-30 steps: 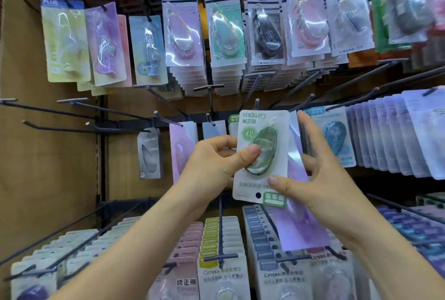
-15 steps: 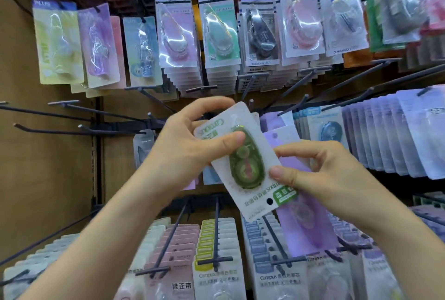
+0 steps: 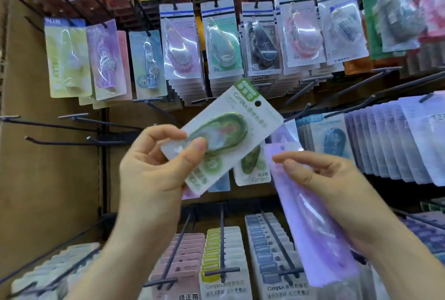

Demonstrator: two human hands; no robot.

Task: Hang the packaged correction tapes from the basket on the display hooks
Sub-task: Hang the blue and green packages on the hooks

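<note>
Crowded display hooks (image 3: 221,239) behind; left hand (image 3: 154,174) pinches green correction tape (image 3: 224,131), right hand (image 3: 337,186) holds purple packet (image 3: 310,227).

Left hand (image 3: 154,174), right hand (image 3: 330,186) aloft, fingers pinched.

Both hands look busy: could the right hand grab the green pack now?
Probably not cleanly: the right hand grips a purple pack, though nothing blocks its way to the green pack.
</note>
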